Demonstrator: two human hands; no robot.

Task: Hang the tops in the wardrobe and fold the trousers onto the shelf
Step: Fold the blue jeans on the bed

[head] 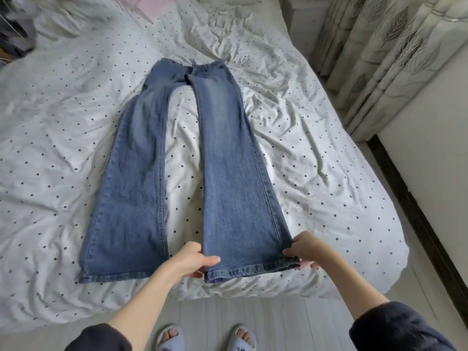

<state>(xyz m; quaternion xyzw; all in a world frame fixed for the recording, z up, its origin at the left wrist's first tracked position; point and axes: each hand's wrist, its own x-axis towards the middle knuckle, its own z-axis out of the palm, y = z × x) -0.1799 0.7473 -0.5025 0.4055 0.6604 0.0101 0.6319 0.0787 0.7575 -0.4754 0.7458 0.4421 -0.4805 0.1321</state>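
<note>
A pair of blue flared jeans [222,153] lies flat on the bed, waistband at the far end, the two legs spread apart toward me. My left hand [193,259] pinches the inner corner of the right leg's hem, thumb on top of the denim. At the outer corner of that same hem, my right hand [305,248] grips the cloth, fingers curled under the edge. The left leg lies untouched beside them.
The bed's white dotted sheet [316,158] is rumpled and ends just before my slippered feet. Leaf-patterned curtains [395,59] hang at the right, with a wall and dark skirting below. A dark heap of clothes [15,34] sits at the far left.
</note>
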